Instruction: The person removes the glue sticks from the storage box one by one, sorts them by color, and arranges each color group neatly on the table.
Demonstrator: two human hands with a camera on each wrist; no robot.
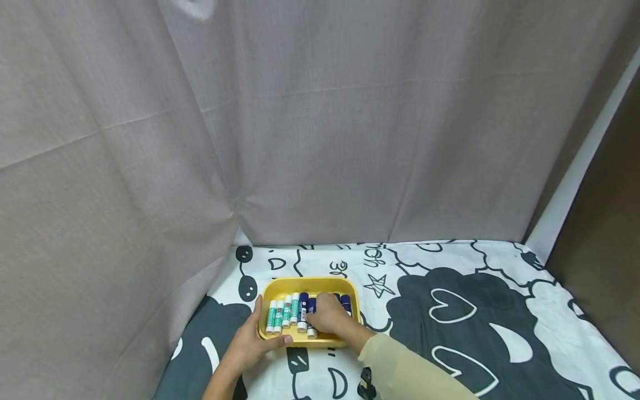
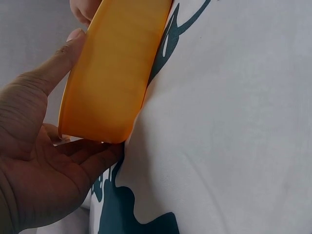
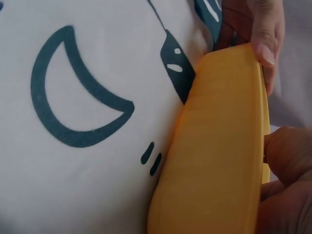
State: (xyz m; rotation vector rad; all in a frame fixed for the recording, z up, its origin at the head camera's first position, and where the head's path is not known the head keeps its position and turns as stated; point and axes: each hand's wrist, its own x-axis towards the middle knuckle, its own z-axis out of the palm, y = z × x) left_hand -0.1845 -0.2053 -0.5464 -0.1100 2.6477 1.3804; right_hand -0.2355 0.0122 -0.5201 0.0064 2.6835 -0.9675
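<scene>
A yellow tray (image 1: 305, 344) rests on the patterned cloth. At its front left corner my left hand (image 1: 248, 343) grips it, the thumb on the front rim and the fingers along the left side. Several green tubes with white ends (image 1: 278, 316), like lip balm sticks, lie side by side in the tray's left part. To their right are several dark blue tubes (image 1: 302, 312) of similar shape. My right hand (image 1: 331, 315) reaches into the tray over the blue tubes, fingers curled, thumb beside one. The tray wall (image 3: 214, 146) hides its fingertips in the right wrist view.
The white cloth (image 1: 350, 355) carries dark cartoon drawings, with a large dark shape (image 1: 450, 311) to the right. A grey-beige curtain (image 1: 320, 139) hangs behind and at the left. A brown panel (image 1: 605, 222) stands at the right.
</scene>
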